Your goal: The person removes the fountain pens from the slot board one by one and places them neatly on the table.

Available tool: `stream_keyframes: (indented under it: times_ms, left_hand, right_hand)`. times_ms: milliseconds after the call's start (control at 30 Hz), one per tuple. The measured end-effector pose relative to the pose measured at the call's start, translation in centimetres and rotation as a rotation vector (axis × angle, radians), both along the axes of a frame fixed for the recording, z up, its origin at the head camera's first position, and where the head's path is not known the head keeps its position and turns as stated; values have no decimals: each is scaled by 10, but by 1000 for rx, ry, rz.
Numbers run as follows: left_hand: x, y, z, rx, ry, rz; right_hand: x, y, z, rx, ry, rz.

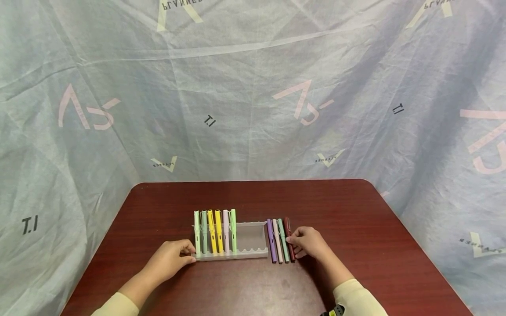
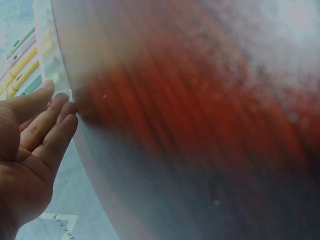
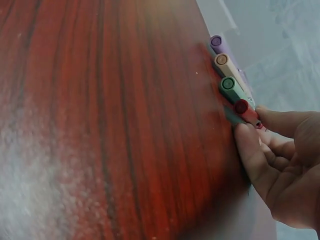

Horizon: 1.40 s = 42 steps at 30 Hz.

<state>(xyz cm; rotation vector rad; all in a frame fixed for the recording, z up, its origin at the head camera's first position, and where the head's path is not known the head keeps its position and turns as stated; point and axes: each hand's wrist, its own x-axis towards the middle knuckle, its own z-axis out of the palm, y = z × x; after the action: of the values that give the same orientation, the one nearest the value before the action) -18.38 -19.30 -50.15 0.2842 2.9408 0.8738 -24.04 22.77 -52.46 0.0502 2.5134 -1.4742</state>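
Observation:
In the head view, a clear pen tray point(image 1: 253, 253) with a notched front edge lies on the table. Several capped pens stand side by side in its left part: a pale green pen point(image 1: 197, 232), a grey-green one, two yellow pens, a lilac one and a light green pen point(image 1: 233, 230). My left hand point(image 1: 170, 259) holds the tray's left end by thumb and fingers. Right of the tray lie a purple pen point(image 1: 271, 241), a pale pink pen point(image 1: 277, 241), a green pen point(image 1: 283, 241) and a dark red pen point(image 1: 288, 228). My right hand point(image 1: 310, 242) pinches the dark red pen.
The dark red wooden table point(image 1: 237, 285) has rounded far corners. Grey printed cloth point(image 1: 249, 109) hangs behind it and at both sides. The right part of the tray shows bare notches.

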Motion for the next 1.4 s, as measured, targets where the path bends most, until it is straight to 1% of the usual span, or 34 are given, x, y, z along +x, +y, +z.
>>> stream_keyframes:
  times_ms: [200,433,733,933,1067,1133,1233,1300,1367,1400]
  left_hand:
    - [1,0,1,5,-3,-3]
    - [0,-1,1,3,10,-7]
    - [0,0,-1,4,0,2]
    - [0,0,1,2,-1,4]
    - [1,0,1,2,-1,6]
    - [0,0,0,0,-1,5]
    - [-1,0,0,-1,0,4]
    - [-1,0,0,-1,3,0]
    - [-1,0,0,2,6,-2]
    - [-1,0,0,5,7,-2]
  right_hand:
    - [0,-4,0,45,7,-11]
    - [1,-5,-1,94,23,4]
    - [2,-5,0,97,27,11]
    - [1,-4,0,84,22,14]
    - [0,-3,1,74,16,6]
    - [0,-3,2,90,21,-6]
    - [-1,-5,5,157,54,-43]
    - [0,-8,8,199,101,-69]
    - [0,-12,12,207,152,-77]
    - [1,-15,14,185,174,-71]
